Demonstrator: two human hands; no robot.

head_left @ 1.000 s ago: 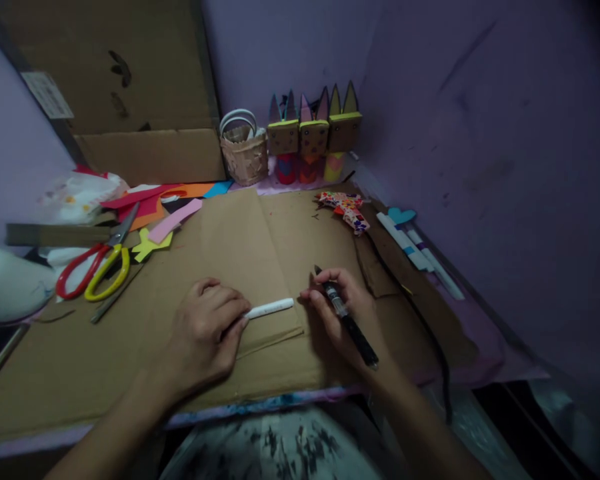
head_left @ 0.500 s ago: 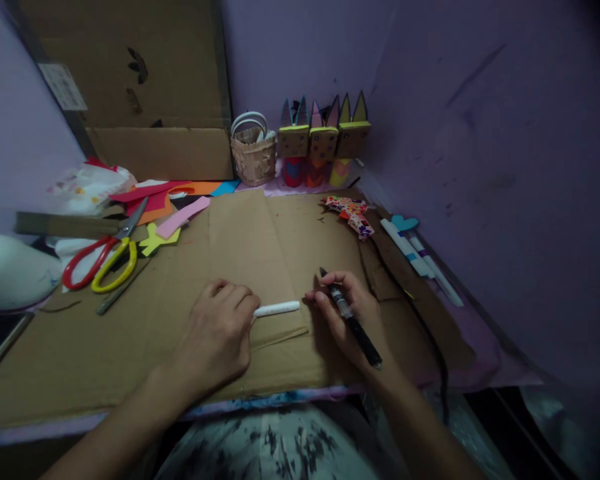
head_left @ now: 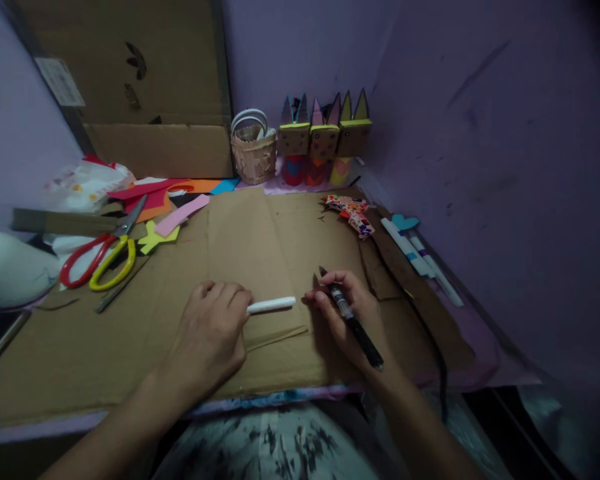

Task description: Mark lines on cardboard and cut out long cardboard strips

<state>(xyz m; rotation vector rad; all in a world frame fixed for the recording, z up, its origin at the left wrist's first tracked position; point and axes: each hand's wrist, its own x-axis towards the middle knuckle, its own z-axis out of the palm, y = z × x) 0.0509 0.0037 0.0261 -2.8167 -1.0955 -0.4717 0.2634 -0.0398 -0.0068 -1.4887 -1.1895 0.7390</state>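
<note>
My left hand [head_left: 213, 333] is closed around one end of a white rolled paper stick [head_left: 273, 305], whose other end points right, just above the cardboard. In my right hand [head_left: 353, 313] a black pen [head_left: 360, 337] with a clear grip lies slanted between thumb and fingers, its tip pointing away from me. The thumb and a finger of that hand reach toward the stick's free end, a small gap apart. Under both hands lies a brown cardboard sheet [head_left: 160, 347] with a narrow slit or fold near its front.
Scissors with red and yellow handles [head_left: 113, 263] and coloured paper scraps [head_left: 180, 215] lie left. A small basket [head_left: 254, 157] and three eared cardboard figures [head_left: 324, 141] stand at the back. White sticks [head_left: 410, 248] and a patterned paper piece [head_left: 353, 215] with a dark cord lie right.
My left hand and the white stick have shifted slightly left, away from my right hand. The right hand with the pen stays nearly still.
</note>
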